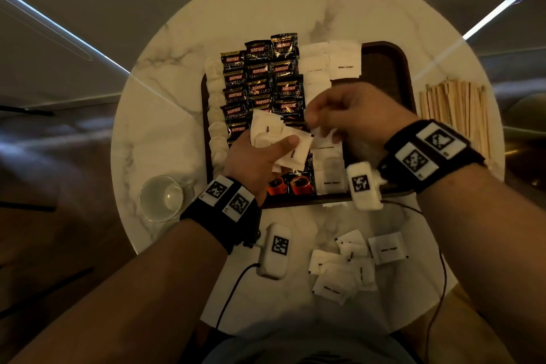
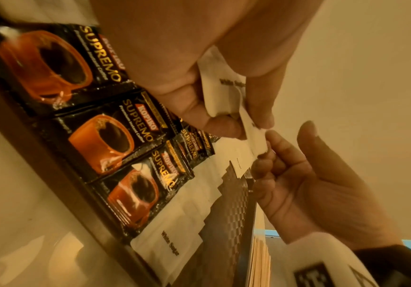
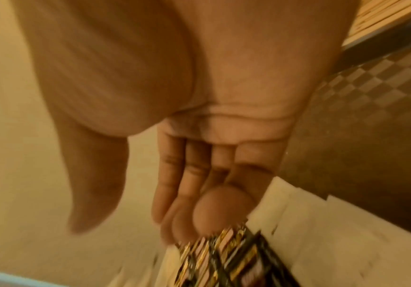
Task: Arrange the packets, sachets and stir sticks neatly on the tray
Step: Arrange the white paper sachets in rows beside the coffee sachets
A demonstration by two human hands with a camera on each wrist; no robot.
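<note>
A dark tray (image 1: pixel 393 50) holds three columns of black Kopiko coffee packets (image 1: pixel 260 74) and a column of white sugar sachets (image 1: pixel 344 63). Above the tray's near half, my left hand (image 1: pixel 283 142) grips a small fan of sugar sachets (image 1: pixel 295 154), thumb on top; the left wrist view shows them (image 2: pixel 221 93) pinched between thumb and fingers. My right hand (image 1: pixel 322 124) hovers just right of it, thumb apart, fingertips (image 2: pixel 268 145) touching the edge of the outermost held sachet. Wooden stir sticks (image 1: pixel 455 115) lie on the table, right of the tray.
Several loose sugar sachets (image 1: pixel 354 263) lie scattered on the marble table near its front edge. An upturned glass (image 1: pixel 161 198) stands left of the tray. Pale sachets (image 1: pixel 215 115) line the tray's left side. The tray's right strip (image 2: pixel 231 209) shows bare checkered floor.
</note>
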